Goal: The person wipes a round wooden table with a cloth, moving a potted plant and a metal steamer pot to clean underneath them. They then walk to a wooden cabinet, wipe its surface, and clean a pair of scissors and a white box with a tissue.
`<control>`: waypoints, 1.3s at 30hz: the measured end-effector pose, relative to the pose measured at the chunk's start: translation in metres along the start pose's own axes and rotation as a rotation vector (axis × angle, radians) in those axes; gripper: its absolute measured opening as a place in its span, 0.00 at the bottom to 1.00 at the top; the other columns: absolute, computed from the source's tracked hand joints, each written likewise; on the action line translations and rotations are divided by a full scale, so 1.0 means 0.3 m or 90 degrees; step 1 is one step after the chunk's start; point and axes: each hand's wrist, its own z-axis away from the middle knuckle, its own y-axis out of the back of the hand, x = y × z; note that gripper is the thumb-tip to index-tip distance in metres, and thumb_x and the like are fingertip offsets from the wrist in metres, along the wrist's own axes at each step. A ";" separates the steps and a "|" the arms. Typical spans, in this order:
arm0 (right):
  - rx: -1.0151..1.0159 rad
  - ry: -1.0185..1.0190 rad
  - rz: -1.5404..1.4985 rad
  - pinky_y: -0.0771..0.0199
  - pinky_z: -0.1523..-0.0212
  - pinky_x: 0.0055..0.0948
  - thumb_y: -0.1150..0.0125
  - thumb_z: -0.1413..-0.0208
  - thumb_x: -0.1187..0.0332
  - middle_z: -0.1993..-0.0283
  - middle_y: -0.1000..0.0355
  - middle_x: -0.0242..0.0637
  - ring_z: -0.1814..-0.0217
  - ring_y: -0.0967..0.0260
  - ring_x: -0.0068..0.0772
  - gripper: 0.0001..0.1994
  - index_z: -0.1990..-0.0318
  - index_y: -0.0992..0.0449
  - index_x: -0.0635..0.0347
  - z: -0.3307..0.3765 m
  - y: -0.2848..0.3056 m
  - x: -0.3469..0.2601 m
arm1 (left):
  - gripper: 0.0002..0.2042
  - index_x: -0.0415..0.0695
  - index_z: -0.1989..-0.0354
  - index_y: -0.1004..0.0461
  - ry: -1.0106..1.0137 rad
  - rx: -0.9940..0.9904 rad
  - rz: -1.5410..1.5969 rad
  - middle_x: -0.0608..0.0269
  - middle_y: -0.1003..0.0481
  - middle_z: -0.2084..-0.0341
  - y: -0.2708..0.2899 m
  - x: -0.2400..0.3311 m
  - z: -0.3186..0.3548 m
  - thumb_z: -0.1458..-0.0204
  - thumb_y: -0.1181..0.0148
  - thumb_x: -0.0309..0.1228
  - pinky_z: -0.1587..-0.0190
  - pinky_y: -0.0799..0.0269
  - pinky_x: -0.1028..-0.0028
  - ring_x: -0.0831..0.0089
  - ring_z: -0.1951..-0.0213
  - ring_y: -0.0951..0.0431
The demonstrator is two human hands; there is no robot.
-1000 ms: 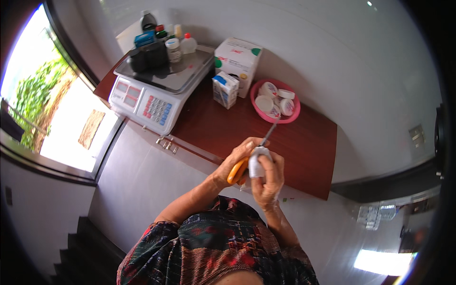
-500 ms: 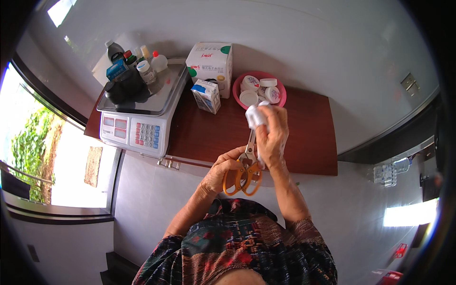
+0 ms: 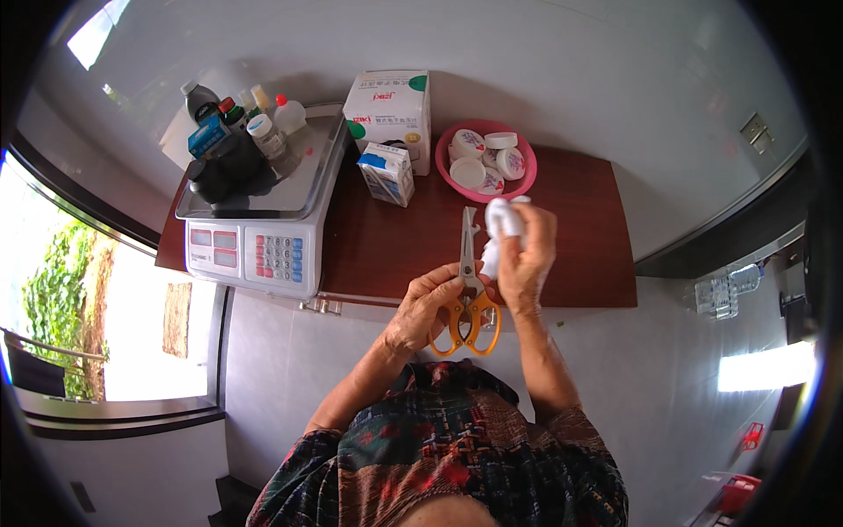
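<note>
My left hand (image 3: 425, 307) grips a pair of scissors (image 3: 467, 253) near the pivot, with the blades pointing away from me and the orange handles toward my body. A crumpled white cloth (image 3: 504, 221) is bunched in my right hand (image 3: 529, 255), just right of the blades. Cloth and blades look slightly apart at the top; a strip of the cloth hangs down by the pivot. Both hands are over the front edge of the reddish-brown tabletop (image 3: 580, 237). Beyond them sits a pink bowl (image 3: 532, 180) holding several round white containers (image 3: 467, 172).
At the left stands a white weighing scale (image 3: 250, 263), its steel pan (image 3: 294, 189) loaded with bottles, a blue box (image 3: 209, 136) and dark objects. A small carton (image 3: 386, 176) and a larger white box (image 3: 386, 110) stand behind. Clear plastic bottles (image 3: 724, 294) lie off to the right.
My right hand has moved right with the white cloth, away from the scissor blades, which now show fully. The scissors have shifted slightly right and turned more upright in my left hand.
</note>
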 end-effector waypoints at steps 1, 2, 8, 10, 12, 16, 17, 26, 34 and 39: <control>0.036 -0.079 -0.045 0.26 0.59 0.40 0.45 0.53 0.80 0.56 0.35 0.44 0.56 0.32 0.44 0.15 0.55 0.28 0.62 -0.008 0.006 -0.008 | 0.18 0.32 0.42 0.37 -0.025 0.000 0.004 0.51 0.27 0.53 -0.002 0.010 -0.006 0.37 0.54 0.30 0.53 0.21 0.61 0.62 0.53 0.23; 0.025 -0.081 -0.024 0.25 0.59 0.39 0.42 0.52 0.78 0.56 0.35 0.42 0.55 0.32 0.43 0.14 0.55 0.28 0.62 -0.013 0.023 -0.032 | 0.18 0.33 0.43 0.37 -0.052 0.031 -0.027 0.52 0.27 0.54 0.014 0.006 -0.017 0.37 0.53 0.31 0.53 0.22 0.65 0.64 0.53 0.24; -0.241 0.163 0.149 0.23 0.67 0.34 0.30 0.65 0.78 0.57 0.37 0.37 0.58 0.32 0.41 0.24 0.56 0.28 0.52 0.120 -0.008 -0.103 | 0.17 0.35 0.42 0.35 -0.048 0.142 -0.068 0.56 0.26 0.55 0.075 0.024 -0.036 0.36 0.54 0.32 0.52 0.24 0.72 0.71 0.54 0.23; -0.311 0.172 0.132 0.21 0.68 0.34 0.29 0.65 0.77 0.57 0.37 0.35 0.58 0.32 0.38 0.22 0.59 0.28 0.53 0.157 0.037 -0.100 | 0.17 0.35 0.42 0.35 -0.122 0.159 -0.060 0.55 0.25 0.56 0.052 0.043 -0.047 0.36 0.55 0.30 0.51 0.24 0.71 0.68 0.54 0.23; -0.453 0.148 0.132 0.19 0.63 0.33 0.29 0.65 0.77 0.57 0.34 0.35 0.57 0.29 0.37 0.21 0.58 0.26 0.54 0.220 0.103 -0.100 | 0.17 0.35 0.43 0.35 -0.153 0.138 -0.066 0.53 0.26 0.55 0.065 0.072 -0.065 0.37 0.53 0.30 0.51 0.23 0.65 0.64 0.51 0.25; -0.582 0.054 0.022 0.18 0.59 0.31 0.29 0.64 0.76 0.57 0.33 0.37 0.56 0.27 0.36 0.22 0.57 0.25 0.52 0.193 0.198 -0.101 | 0.18 0.35 0.43 0.36 -0.174 0.129 -0.030 0.53 0.27 0.54 0.064 0.123 -0.070 0.38 0.52 0.31 0.52 0.23 0.58 0.62 0.50 0.26; -0.484 0.043 -0.021 0.19 0.60 0.33 0.31 0.62 0.77 0.57 0.33 0.39 0.57 0.27 0.38 0.21 0.56 0.26 0.55 0.150 0.197 -0.119 | 0.18 0.35 0.42 0.36 -0.168 0.124 -0.034 0.53 0.27 0.54 0.063 0.119 -0.075 0.38 0.51 0.31 0.52 0.23 0.58 0.61 0.50 0.26; -0.228 0.134 0.152 0.24 0.66 0.34 0.34 0.60 0.76 0.60 0.38 0.38 0.60 0.31 0.40 0.20 0.55 0.27 0.52 0.145 -0.043 -0.197 | 0.20 0.39 0.44 0.35 -0.152 0.087 0.001 0.57 0.26 0.57 0.049 0.061 -0.090 0.36 0.57 0.41 0.50 0.25 0.64 0.64 0.52 0.25; -0.458 0.065 -0.048 0.20 0.64 0.29 0.31 0.63 0.78 0.58 0.34 0.35 0.60 0.28 0.33 0.20 0.59 0.25 0.51 0.179 0.126 -0.115 | 0.13 0.41 0.49 0.31 -0.101 0.106 -0.059 0.61 0.27 0.59 0.084 0.074 -0.040 0.38 0.50 0.32 0.53 0.25 0.72 0.73 0.55 0.26; -0.261 0.113 0.143 0.21 0.65 0.33 0.34 0.63 0.82 0.59 0.34 0.39 0.58 0.29 0.39 0.22 0.56 0.27 0.56 0.125 0.025 -0.183 | 0.12 0.41 0.49 0.31 -0.113 0.093 0.029 0.62 0.27 0.59 0.034 0.072 -0.053 0.37 0.51 0.31 0.53 0.27 0.76 0.76 0.57 0.26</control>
